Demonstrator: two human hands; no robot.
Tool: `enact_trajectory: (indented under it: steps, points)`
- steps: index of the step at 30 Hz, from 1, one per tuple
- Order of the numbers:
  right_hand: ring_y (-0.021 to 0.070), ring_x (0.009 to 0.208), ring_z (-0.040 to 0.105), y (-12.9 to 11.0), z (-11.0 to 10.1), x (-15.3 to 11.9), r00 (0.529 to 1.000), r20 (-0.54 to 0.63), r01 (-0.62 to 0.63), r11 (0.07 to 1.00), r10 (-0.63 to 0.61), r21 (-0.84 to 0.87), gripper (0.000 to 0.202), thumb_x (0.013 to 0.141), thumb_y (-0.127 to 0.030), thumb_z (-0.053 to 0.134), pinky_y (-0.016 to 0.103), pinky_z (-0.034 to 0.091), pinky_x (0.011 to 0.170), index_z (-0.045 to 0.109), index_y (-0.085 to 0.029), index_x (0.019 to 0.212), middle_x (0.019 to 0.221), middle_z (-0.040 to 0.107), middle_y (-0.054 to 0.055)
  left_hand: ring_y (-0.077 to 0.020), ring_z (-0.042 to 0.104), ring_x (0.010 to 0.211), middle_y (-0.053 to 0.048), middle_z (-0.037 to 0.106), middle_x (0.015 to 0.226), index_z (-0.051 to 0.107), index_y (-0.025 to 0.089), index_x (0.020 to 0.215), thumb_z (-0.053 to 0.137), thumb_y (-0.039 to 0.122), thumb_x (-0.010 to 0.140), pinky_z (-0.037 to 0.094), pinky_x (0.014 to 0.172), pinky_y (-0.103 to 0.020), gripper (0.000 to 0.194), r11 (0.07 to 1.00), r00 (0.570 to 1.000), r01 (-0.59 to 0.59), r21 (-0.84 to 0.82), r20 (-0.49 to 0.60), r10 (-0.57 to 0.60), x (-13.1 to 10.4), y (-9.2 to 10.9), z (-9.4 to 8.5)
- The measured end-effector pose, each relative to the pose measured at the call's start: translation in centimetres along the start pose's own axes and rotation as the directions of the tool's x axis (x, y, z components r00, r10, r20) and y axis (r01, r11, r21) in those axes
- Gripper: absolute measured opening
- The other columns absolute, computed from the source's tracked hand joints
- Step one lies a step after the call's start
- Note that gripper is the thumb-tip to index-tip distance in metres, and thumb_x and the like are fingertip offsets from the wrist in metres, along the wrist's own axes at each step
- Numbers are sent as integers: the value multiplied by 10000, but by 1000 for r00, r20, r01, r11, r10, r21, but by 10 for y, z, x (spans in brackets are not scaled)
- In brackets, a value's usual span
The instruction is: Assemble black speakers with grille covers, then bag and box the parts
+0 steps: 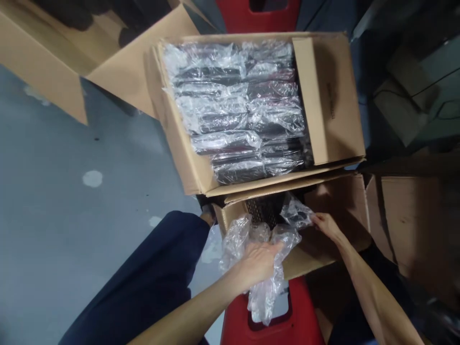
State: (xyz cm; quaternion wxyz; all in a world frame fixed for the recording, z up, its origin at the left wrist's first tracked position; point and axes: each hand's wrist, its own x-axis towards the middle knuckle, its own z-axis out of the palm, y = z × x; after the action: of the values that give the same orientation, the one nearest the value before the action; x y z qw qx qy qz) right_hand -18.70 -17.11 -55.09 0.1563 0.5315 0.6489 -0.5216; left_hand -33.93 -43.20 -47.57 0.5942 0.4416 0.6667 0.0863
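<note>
My left hand (260, 258) is closed on a bunch of crumpled clear plastic bags (266, 298), which hang down over its fingers on both sides. To its right, my right hand (325, 224) pinches the edge of another clear plastic bag (296, 212). Something dark shows through or behind that bag; I cannot tell which. Both hands are over a lower open cardboard box (312, 263), where dark perforated items (257, 211) show in part. Just beyond stands a fuller cardboard box (339, 105) holding rows of dark flat items in clear plastic (230, 110).
Red plastic stools (300, 316) show below and behind the boxes. Another open carton (118, 62) with dark contents stands at the upper left. More cardboard (413, 215) is at the right. My legs (143, 278) flank the lower box on the grey floor (53, 191).
</note>
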Motion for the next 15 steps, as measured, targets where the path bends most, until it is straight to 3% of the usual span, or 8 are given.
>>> enact_trajectory:
  steps: [2, 4, 9, 12, 15]
  points:
    - [145, 572, 555, -9, -16, -23, 999, 7, 48, 999, -48, 6, 434, 729, -548, 813, 265, 445, 587, 682, -155, 599, 557, 590, -36, -290, 730, 961, -91, 766, 958, 730, 232, 1067, 471, -17, 721, 514, 816, -362, 499, 998, 998, -57, 29, -28, 58, 1, 2, -1]
    - [166, 657, 594, -17, -24, -43, 995, -19, 99, 995, -98, 28, 478, 714, -631, 779, 273, 477, 639, 703, -164, 649, 647, 648, -15, -308, 737, 959, -118, 771, 927, 746, 201, 880, 500, 17, 723, 525, 804, -365, 345, 996, 997, -63, 59, -30, 65, 1, 6, -3]
    - [231, 779, 669, -24, -24, -76, 986, -141, 126, 958, -92, 256, 611, 654, -768, 760, 361, 556, 773, 730, -171, 780, 762, 730, 39, -315, 746, 833, -137, 762, 817, 718, 189, 727, 544, 108, 736, 505, 677, -347, 191, 999, 1000, -13, 31, 0, 13, -2, 17, -19]
    - [265, 808, 696, -26, -26, -87, 967, -245, 151, 927, -66, 344, 576, 699, -747, 743, 370, 566, 742, 725, -177, 779, 750, 747, 65, -300, 732, 771, -125, 740, 747, 699, 194, 668, 546, 208, 795, 488, 657, -344, 199, 999, 999, -32, -36, -23, 31, -5, 22, -27]
    - [281, 833, 722, -27, -30, -94, 949, -314, 172, 899, -41, 402, 535, 766, -724, 685, 375, 585, 724, 720, -191, 802, 770, 763, 78, -302, 715, 736, -129, 714, 702, 689, 193, 645, 528, 464, 897, 488, 684, -361, 404, 998, 995, -46, -36, -88, 43, -5, 25, -27]
